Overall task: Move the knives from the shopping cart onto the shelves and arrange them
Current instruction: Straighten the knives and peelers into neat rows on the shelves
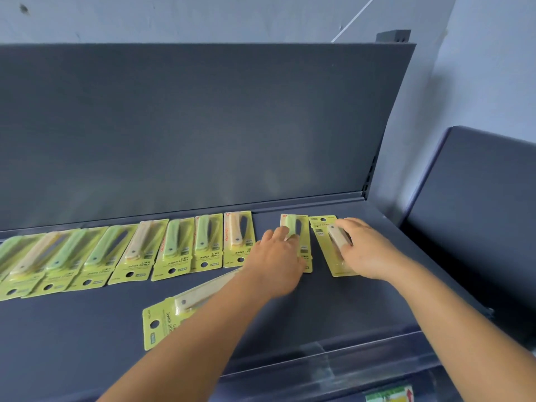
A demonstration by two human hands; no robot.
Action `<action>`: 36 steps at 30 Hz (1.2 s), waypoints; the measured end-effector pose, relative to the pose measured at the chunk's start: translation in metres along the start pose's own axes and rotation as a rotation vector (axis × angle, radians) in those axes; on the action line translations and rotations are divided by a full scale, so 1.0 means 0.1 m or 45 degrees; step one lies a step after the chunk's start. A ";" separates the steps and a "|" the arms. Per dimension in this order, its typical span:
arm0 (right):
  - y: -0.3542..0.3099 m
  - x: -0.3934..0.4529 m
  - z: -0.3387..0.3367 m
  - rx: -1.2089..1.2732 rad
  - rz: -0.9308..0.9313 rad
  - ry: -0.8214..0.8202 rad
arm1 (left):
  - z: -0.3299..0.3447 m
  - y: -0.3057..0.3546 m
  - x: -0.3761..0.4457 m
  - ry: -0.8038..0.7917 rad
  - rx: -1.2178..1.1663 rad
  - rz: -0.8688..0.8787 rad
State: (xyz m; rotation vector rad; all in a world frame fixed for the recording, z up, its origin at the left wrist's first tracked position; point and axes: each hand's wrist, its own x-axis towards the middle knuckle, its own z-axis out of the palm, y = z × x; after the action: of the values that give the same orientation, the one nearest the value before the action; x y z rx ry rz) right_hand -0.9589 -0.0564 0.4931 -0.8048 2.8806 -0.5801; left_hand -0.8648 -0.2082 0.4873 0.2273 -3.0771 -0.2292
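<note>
Eleven carded knives [239, 239], two hands [275, 265]

The left forearm [203, 320] covers part of the loose knife pack [162, 317]; the leftmost packs [11, 265] are blurred and cropped.

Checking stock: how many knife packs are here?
11: eight in the back row, a green pack under the left hand, a beige pack in the right hand, a loose pack in front. More may lie off-frame left.
</note>
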 end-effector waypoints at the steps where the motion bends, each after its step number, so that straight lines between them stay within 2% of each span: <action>1: 0.02 -0.01 -0.01 -0.029 -0.010 -0.031 | 0.00 0.02 0.00 -0.029 0.012 0.031; 4: 0.03 -0.05 -0.01 -0.085 -0.028 -0.186 | 0.04 0.04 0.01 -0.072 0.065 0.021; 6: 0.02 -0.06 0.00 -0.123 -0.001 -0.208 | 0.04 0.04 0.02 -0.045 0.117 -0.022; 11: -0.08 -0.01 0.03 -0.067 0.120 -0.086 | 0.03 0.01 0.01 -0.031 0.146 -0.066; 16: -0.15 0.04 0.04 -0.256 0.154 0.007 | 0.03 -0.02 -0.01 -0.029 0.127 -0.043; 20: 0.05 0.13 -0.07 -0.429 0.213 0.089 | 0.02 -0.05 -0.02 -0.036 0.119 -0.033; 24: 0.14 0.18 -0.05 -0.215 0.294 0.183 | 0.02 -0.05 -0.01 -0.049 0.108 -0.031; 26: 0.13 0.20 0.00 -0.034 0.242 0.230 | 0.01 -0.05 0.00 -0.047 0.104 -0.030; 30: -0.04 0.22 0.08 0.125 0.066 0.197 | -0.01 -0.05 0.00 -0.049 0.097 -0.041; 33: -0.15 0.21 0.13 -0.024 0.194 0.094 | -0.02 -0.07 -0.01 -0.056 0.130 -0.055; 36: -0.24 0.19 0.17 -0.115 0.097 -0.076 | -0.04 -0.09 -0.03 -0.057 0.147 -0.075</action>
State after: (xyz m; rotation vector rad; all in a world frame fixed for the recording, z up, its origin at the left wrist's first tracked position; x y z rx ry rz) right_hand -0.9602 -0.0910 0.4865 -0.7074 2.8855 -0.4128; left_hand -0.8608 -0.2168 0.4899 0.3221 -3.1340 -0.0592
